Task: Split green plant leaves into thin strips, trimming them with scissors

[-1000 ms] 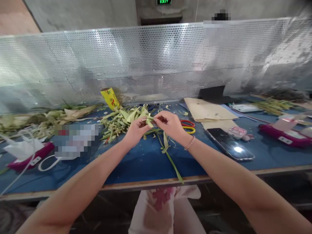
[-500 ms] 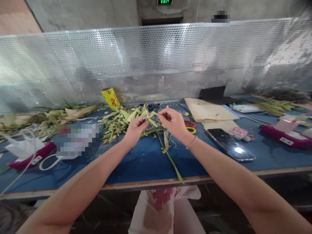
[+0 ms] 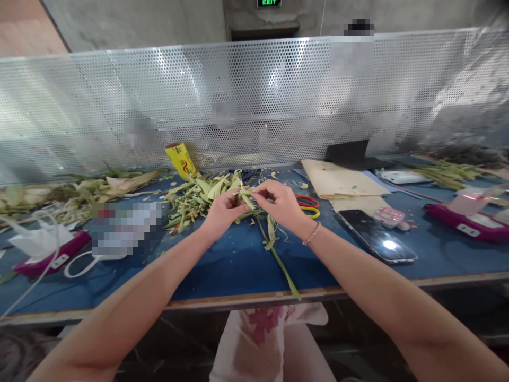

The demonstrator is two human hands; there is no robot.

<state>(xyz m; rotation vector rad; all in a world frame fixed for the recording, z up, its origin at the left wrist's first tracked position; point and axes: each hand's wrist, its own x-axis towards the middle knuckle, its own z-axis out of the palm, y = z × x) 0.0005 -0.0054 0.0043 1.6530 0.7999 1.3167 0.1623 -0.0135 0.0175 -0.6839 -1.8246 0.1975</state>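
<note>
Close together over the blue table, both my hands pinch a small pale-green leafy plant piece. My left hand has thumb and fingertips closed on its left side. On the other side, my right hand grips it with thumb and forefinger, a bracelet at the wrist. A heap of green leaves and buds lies just beyond and left of my left hand. Beneath my right hand a long green stem with a withered leaf runs to the table's front edge.
Red-and-yellow-handled scissors lie right of my right hand, near a phone and brown paper. Purple power strips sit on both sides. A yellow tube stands before the perforated metal screen.
My right hand has moved slightly left, nearer my left hand. The plant piece between them now sits lower and more bunched at the fingertips.
</note>
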